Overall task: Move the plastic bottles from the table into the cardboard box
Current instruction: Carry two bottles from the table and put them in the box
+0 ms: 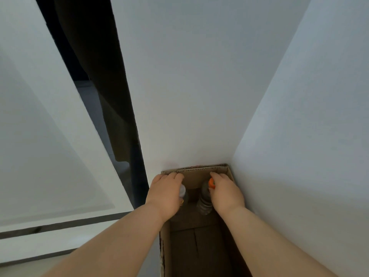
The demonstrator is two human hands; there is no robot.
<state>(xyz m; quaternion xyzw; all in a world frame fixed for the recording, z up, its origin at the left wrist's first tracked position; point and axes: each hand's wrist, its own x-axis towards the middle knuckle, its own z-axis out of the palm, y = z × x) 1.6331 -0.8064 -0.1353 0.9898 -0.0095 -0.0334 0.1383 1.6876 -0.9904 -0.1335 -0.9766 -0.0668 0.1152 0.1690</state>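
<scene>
Left hand [164, 193] curls round a clear, pale-capped bottle [182, 191], right hand [224, 193] grips the orange-capped bottle [205, 196] by its top; both are upright at the far end of the cardboard box [165, 246]. Looks like 2 going in; table is out of view, so remaining count unknown. Ribbed thin plastic, matte brown corrugated walls, box sits in a white wall [199, 96] corner

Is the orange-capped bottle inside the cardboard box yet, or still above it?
Inside: the orange-capped plastic bottle stands upright below the brown cardboard box rim, right hand gripping its top.
</scene>
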